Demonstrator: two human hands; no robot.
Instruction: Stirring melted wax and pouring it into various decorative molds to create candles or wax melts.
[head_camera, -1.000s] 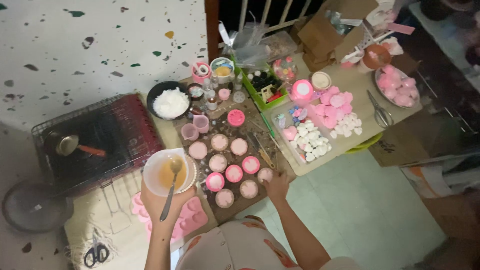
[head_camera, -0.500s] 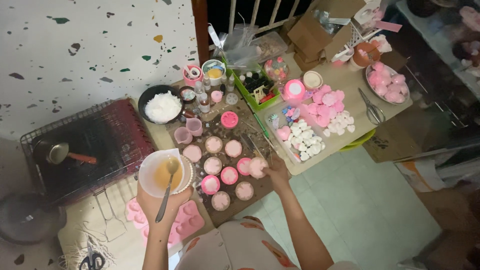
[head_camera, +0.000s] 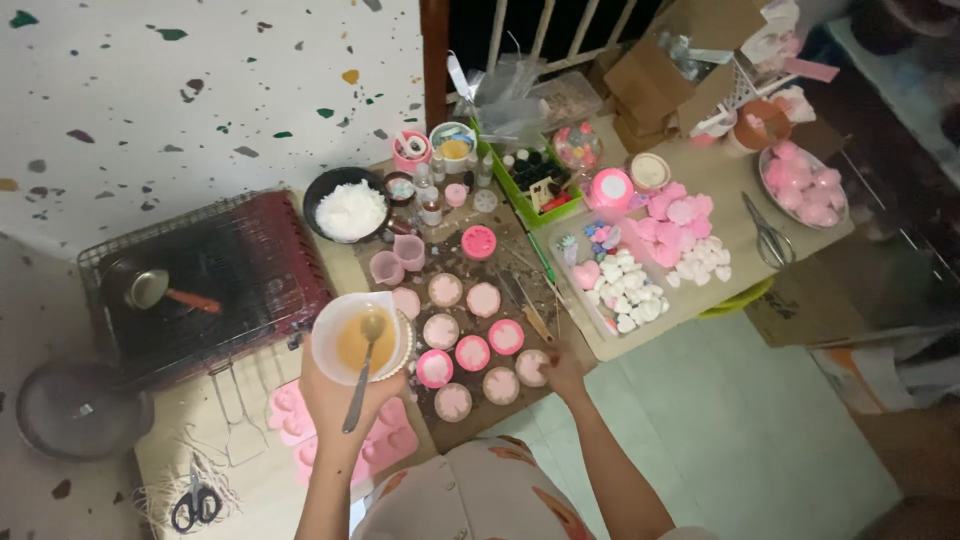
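My left hand (head_camera: 335, 400) holds up a white bowl (head_camera: 358, 339) of yellowish liquid with a metal spoon (head_camera: 361, 370) resting in it. Below it lies a pink silicone mould tray (head_camera: 385, 443). My right hand (head_camera: 564, 377) rests on a round filled cup (head_camera: 531, 367) at the right end of a group of several pink and pale round cups (head_camera: 472, 352) set on a brown board (head_camera: 478, 420).
A dark wire rack (head_camera: 258, 262) with a small ladle (head_camera: 150, 288) sits at left. A black bowl of white flakes (head_camera: 347, 208), small bottles and a green tray (head_camera: 527, 208) stand behind. Heart shapes (head_camera: 676, 222), a clear tray (head_camera: 610, 322), tongs (head_camera: 766, 235), scissors (head_camera: 195, 504).
My right hand lifted the rightmost cup slightly and has set it back down at the group's right end. The bowl in my left hand stayed up; the camera view shifted a little.
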